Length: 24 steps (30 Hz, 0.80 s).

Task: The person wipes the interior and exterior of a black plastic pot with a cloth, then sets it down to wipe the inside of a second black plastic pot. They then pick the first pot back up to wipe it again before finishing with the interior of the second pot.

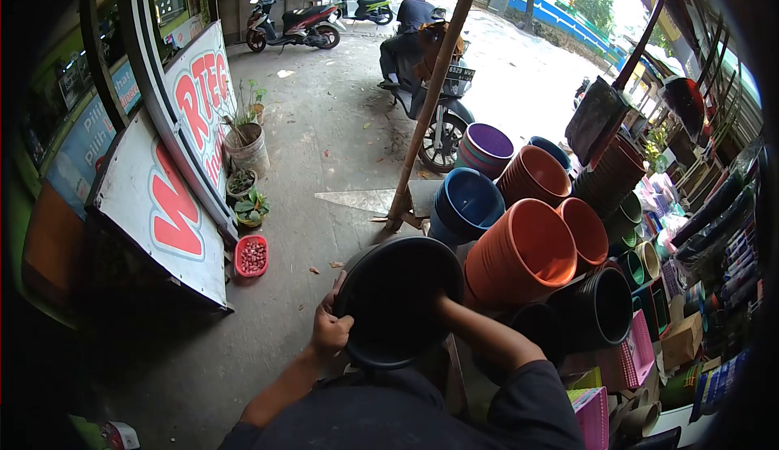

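Observation:
A large black bucket (398, 263) is held up in front of my body, its dark mouth facing me. My left hand (331, 327) grips its rim on the left side, with the thumb over the edge. Inside the bucket, my right hand (443, 307) reaches in from the right; its fingers are lost in the dark interior. Just beyond to the right stand stacked orange buckets (507, 259) and blue buckets (466, 206).
Black buckets (596, 308) and pink baskets (637, 353) stand at the right. A slanted pole (434, 101) rises ahead. A person (414, 16) sits on a parked motorcycle (446, 117). Signboards (166, 215), potted plants (246, 146) and a red basin (251, 256) are on the left.

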Motion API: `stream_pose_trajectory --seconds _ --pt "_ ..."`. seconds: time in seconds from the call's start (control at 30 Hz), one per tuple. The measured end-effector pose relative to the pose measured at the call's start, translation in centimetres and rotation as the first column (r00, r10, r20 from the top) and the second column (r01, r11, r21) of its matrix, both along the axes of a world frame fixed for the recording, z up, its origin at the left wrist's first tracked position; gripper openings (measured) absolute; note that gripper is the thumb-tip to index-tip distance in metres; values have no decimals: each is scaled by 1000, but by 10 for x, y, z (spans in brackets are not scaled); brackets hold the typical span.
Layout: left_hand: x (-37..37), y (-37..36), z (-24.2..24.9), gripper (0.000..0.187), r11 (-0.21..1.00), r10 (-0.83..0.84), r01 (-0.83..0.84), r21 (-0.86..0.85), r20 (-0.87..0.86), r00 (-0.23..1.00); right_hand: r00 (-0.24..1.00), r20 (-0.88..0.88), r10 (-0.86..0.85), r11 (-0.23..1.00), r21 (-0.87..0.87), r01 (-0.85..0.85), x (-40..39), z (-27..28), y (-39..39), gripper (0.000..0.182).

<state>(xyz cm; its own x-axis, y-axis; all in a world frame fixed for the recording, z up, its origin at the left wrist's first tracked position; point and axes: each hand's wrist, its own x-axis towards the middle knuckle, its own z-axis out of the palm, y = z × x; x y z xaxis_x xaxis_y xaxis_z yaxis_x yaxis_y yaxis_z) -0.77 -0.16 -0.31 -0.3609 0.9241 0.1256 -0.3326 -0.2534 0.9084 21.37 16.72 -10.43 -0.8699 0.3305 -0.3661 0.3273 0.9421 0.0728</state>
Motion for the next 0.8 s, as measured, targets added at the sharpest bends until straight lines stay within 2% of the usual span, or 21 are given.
stream_pose_trajectory --seconds 0.07,0.13,0.17,0.2,0.23,0.27,0.33,0.37,0.4,0.43,0.47,0.5,0.53,0.57,0.6,0.67,0.7,0.73,0.77,0.8 --pt "-1 -2 2 49 1000 -12 12 5 18 1000 997 18 -70 997 -16 70 -11 8 -11 33" --pt "2 -7 -3 49 999 -41 41 -20 6 999 993 -32 -115 959 -264 103 -22 7 -48 37" --pt "6 -8 -3 49 999 -44 44 -21 10 999 963 -68 -261 823 -537 185 -33 0 -60 40" --pt "11 -9 -1 50 1000 -18 18 2 -66 998 910 -59 -410 604 -765 222 -47 -8 -74 43" --pt "17 -10 0 51 1000 8 -4 28 -143 990 792 -306 -529 541 -840 37 -69 -42 -84 46" --pt "22 -11 -3 51 1000 -3 6 24 -142 990 587 -495 -641 502 -848 -168 -84 -73 -88 50" --pt "33 -17 -13 60 990 136 -124 62 -278 951 605 -458 -651 586 -810 17 -103 -18 -72 54" --pt "34 -21 -26 60 991 130 -118 58 -280 951 161 -210 -964 207 -978 -33 -112 -5 -59 53" --pt "32 -24 -42 57 995 101 -104 -7 -198 975 -261 210 -942 -139 -955 -264 -122 8 -45 51" --pt "30 -26 -51 53 994 79 -87 -70 -114 990 -418 325 -848 -165 -912 -376 -121 71 -41 52" --pt "30 -27 -44 53 993 81 -90 -71 -116 990 -540 442 -716 -164 -859 -485 -113 138 -43 53" --pt "32 -29 -31 51 990 98 -97 -104 -4 995 -537 446 -716 -169 -857 -487 -105 151 -38 53" --pt "33 -31 -24 50 985 116 -100 -139 109 987 -530 473 -704 -98 -804 -587 -98 159 -35 53" --pt "32 -32 -26 50 985 117 -100 -144 109 987 -523 497 -692 -23 -740 -673 -94 162 -34 54" --pt "33 -31 -30 49 983 112 -97 -159 90 990 -526 497 -690 -24 -742 -670 -93 155 -35 54" --pt "37 -28 -31 49 981 100 -85 -171 77 992 -507 330 -796 -125 -910 -395 -96 119 -35 53" --pt "37 -24 -27 50 985 94 -71 -159 144 985 -471 -22 -882 106 -983 -152 -98 63 -29 50" --pt "37 -22 -25 50 987 89 -59 -148 209 974 -341 -360 -868 357 -931 72 -100 13 -32 48" --pt "35 -21 -26 50 986 89 -57 -154 208 974 -83 -537 -839 528 -842 107 -99 11 -55 45" --pt "29 -22 -29 50 987 116 -113 -112 21 993 182 -662 -727 683 -725 88 -97 21 -79 43"
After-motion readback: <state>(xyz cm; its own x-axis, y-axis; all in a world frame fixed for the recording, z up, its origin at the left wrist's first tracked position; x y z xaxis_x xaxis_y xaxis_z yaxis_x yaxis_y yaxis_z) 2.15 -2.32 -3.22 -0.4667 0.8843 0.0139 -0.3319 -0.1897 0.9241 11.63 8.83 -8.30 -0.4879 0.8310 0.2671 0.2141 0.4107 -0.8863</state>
